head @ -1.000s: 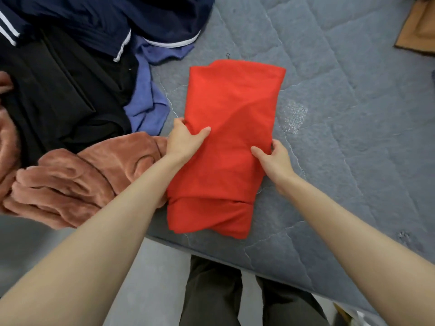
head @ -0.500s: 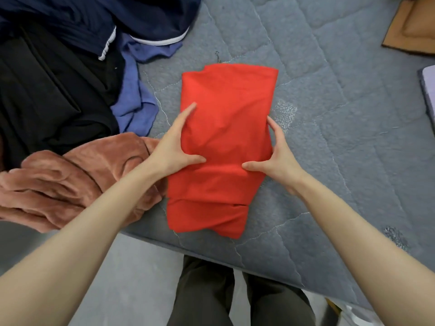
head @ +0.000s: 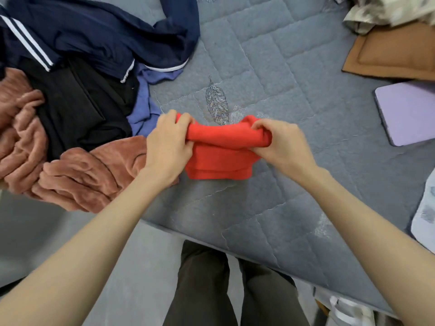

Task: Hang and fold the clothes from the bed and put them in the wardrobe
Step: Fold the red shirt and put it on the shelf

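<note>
A red garment (head: 221, 156) lies folded into a short bundle on the grey quilted bed (head: 270, 67). My left hand (head: 168, 142) grips its left end, fingers curled over the folded top edge. My right hand (head: 280, 143) grips the right end the same way. The far half of the garment is doubled over toward me. Unfolded clothes lie to the left: a navy striped piece (head: 98, 36), a black one (head: 77, 109), a blue-violet one (head: 143, 109) and a fuzzy pink-brown one (head: 89, 172).
A lilac flat case (head: 409, 114) and a brown cushion (head: 395, 55) lie at the right, with patterned fabric (head: 386, 10) behind them. The bed's near edge (head: 211, 241) runs diagonally in front of my legs (head: 223, 283). Grey floor (head: 35, 231) is at the lower left.
Both hands slid from the garment's sides to its far end, took hold and folded it toward me, halving its length. The view shifted up the bed.
</note>
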### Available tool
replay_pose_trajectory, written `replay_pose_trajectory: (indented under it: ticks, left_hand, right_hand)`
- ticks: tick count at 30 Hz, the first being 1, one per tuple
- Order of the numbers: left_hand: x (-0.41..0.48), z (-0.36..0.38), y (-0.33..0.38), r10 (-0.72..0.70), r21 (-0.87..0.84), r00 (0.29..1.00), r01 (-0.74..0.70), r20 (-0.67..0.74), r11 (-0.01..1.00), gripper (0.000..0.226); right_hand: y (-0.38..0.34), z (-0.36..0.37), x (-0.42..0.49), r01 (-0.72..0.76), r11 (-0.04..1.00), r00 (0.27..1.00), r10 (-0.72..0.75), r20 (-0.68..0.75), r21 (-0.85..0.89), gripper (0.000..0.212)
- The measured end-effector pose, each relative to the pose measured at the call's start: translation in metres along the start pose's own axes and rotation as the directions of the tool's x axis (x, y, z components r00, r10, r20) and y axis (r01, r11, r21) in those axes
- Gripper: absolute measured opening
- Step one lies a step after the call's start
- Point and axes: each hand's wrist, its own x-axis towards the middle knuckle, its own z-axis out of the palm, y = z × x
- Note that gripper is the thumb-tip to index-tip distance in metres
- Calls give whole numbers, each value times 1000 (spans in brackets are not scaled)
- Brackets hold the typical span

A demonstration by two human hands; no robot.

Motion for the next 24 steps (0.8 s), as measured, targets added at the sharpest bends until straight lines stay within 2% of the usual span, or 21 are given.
replay_pose_trajectory:
  ticks: [3, 5, 7, 9, 11, 12, 13, 14, 15, 16, 17, 18, 19, 20, 22, 24]
  left_hand:
    - [13, -15, 25, 36, 34, 980, -30, -196, 999, 24]
    - [18, -16, 40, 47, 20, 957, -43, -287, 999, 21]
    - [15, -7, 51, 57, -19, 946, -66, -318, 998, 22]
    - [2, 14, 54, 73, -63, 962, -93, -264, 994, 27]
    - [-24, 45, 49, 111, -110, 990, -120, -86, 987, 28]
    - [-40, 60, 45, 113, -134, 991, -103, 69, 986, 26]
    - [-57, 74, 40, 91, -134, 958, -56, 271, 989, 26]
    - [-74, 87, 35, 41, -96, 877, 6, 479, 995, 29]
    - [-91, 98, 30, -27, -44, 777, 70, 629, 997, 31]
    - [-105, 107, 27, -81, -21, 728, 130, 681, 991, 32]
    - [-114, 113, 25, -124, -46, 749, 202, 651, 978, 32]
    - [-117, 117, 25, -190, -118, 803, 306, 565, 945, 32]
    - [-114, 120, 26, -282, -206, 832, 418, 477, 885, 33]
    - [-106, 123, 29, -365, -297, 828, 509, 426, 808, 37]
    - [-83, 130, 36, -427, -428, 793, 600, 435, 676, 58]
    - [-59, 140, 43, -420, -462, 784, 613, 457, 641, 73]
  right_hand:
    - [0, -34, 3, 42, 996, 976, -58, -208, -80, 33]
    - [6, -46, -2, 52, 992, 951, -84, -298, -113, 28]
    - [16, -45, -13, 40, 993, 941, -73, -330, -107, 26]
    - [33, -31, -31, -3, 997, 953, -21, -301, -78, 26]
    - [55, -9, -54, -48, 996, 988, 36, -149, -77, 26]
    - [68, 2, -67, -76, 992, 997, 76, -4, -102, 26]
    - [80, 12, -79, -105, 983, 977, 131, 170, -152, 26]
    - [91, 22, -91, -139, 969, 921, 202, 333, -203, 27]
    - [100, 31, -102, -191, 954, 854, 278, 440, -232, 32]
    - [108, 39, -111, -259, 941, 818, 333, 470, -216, 37]
    - [112, 46, -115, -342, 928, 827, 371, 423, -146, 38]
    - [115, 52, -116, -422, 906, 856, 409, 316, -30, 37]
    - [116, 59, -112, -482, 870, 868, 457, 196, 106, 37]
    - [114, 63, -105, -526, 813, 850, 513, 118, 251, 41]
    - [109, 68, -84, -553, 660, 803, 585, 113, 508, 59]
    - [106, 73, -62, -552, 520, 773, 613, 165, 652, 65]
